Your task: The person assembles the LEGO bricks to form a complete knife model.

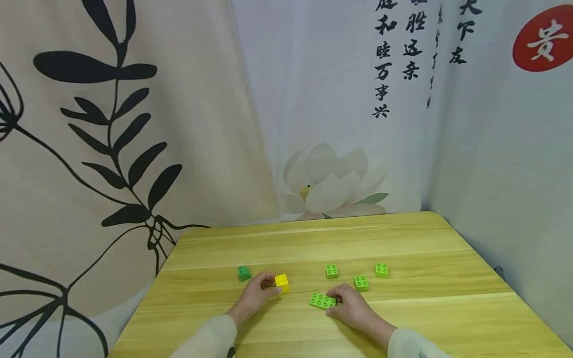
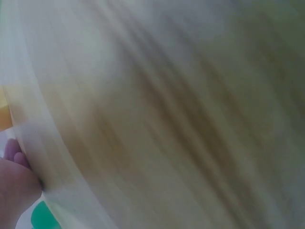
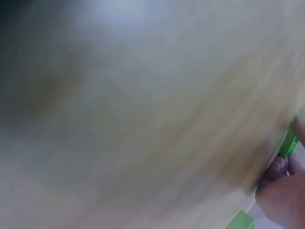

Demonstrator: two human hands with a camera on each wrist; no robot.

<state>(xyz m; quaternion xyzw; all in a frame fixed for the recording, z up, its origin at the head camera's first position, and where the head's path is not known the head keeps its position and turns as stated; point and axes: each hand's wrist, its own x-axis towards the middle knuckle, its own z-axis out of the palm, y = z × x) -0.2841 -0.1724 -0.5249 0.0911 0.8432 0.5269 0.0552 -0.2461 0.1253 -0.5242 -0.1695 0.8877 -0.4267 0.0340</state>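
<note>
My left hand [image 1: 257,293] pinches a yellow building brick [image 1: 281,283] between thumb and fingers, left of the table's middle. The yellow brick [image 2: 4,109] shows only at the left edge of the left wrist view. With thumb and fingers, my right hand [image 1: 351,307] grips one end of a long light-green brick [image 1: 322,301] with two rows of studs. Part of that brick [image 3: 288,142] appears at the right edge of the right wrist view. A darker green brick [image 1: 243,273] lies just beyond the left hand.
Three small light-green bricks stand beyond the right hand: one [image 1: 332,271] nearer the middle, one [image 1: 361,283] close to the fingers, one [image 1: 382,270] farther right. All are on a wooden table [image 1: 447,258]. Printed curtains [image 1: 215,124] hang behind its far edge.
</note>
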